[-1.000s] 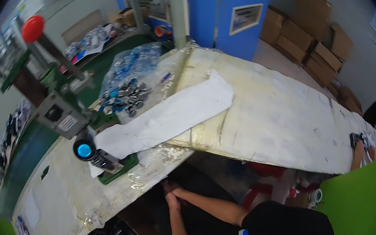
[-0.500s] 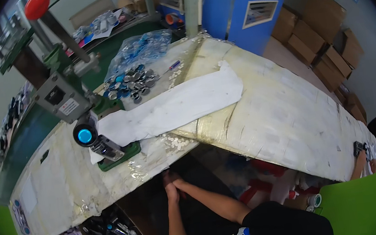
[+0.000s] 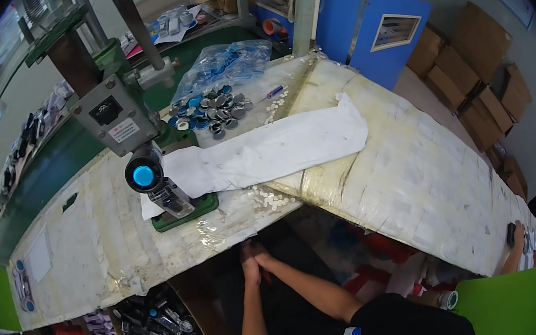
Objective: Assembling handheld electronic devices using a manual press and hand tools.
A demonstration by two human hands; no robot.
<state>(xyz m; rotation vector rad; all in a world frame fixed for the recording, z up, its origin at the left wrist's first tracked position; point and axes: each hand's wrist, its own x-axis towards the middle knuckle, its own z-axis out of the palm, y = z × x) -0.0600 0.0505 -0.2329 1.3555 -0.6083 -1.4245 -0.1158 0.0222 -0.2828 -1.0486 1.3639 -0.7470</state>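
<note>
Left hand (image 3: 249, 261) and right hand (image 3: 263, 256) close together, just below the front edge of the film-covered, off-white counter (image 3: 407, 157). Finger state: cannot tell, nor whether anything is held — area dark and small.

Nearest things on the counter: scattered small white pieces (image 3: 272, 198) near the edge; left of these, a black cylindrical device with a bright blue round end (image 3: 143, 176), tilted, over the base of a green-and-grey metal lever press (image 3: 118, 119). Long white cloth (image 3: 285, 144) lies right of the device.

Behind the cloth: pile of round silvery and blue caps (image 3: 224, 109) — clear plastic bag (image 3: 223, 66) just beyond.
</note>
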